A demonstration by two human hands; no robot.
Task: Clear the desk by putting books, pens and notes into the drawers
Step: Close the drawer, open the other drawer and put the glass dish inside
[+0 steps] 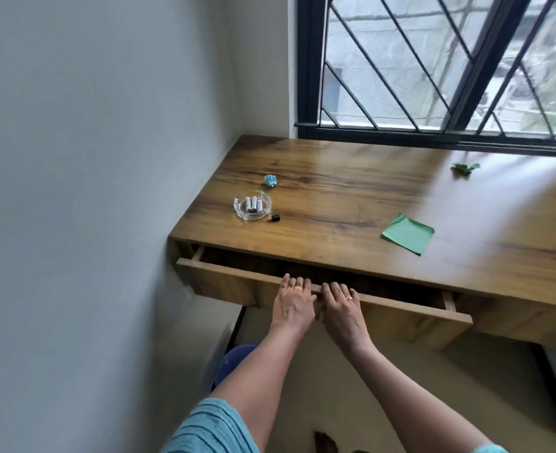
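A wooden desk (352,197) stands under a window, with its wide drawer (224,279) pulled a little way out. My left hand (293,302) and my right hand (343,310) lie side by side on the drawer front, fingers hooked over its top edge. A flat green note (407,233) lies on the desktop to the right. A crumpled blue note (270,180) sits at the back left, and a crumpled green note (464,167) lies near the window. The drawer's inside is dark and hidden.
A glass dish (252,209) holding batteries sits near the desk's left front corner, with a small black cap (275,218) beside it. A grey wall runs close along the left. A blue stool (234,361) stands below the drawer.
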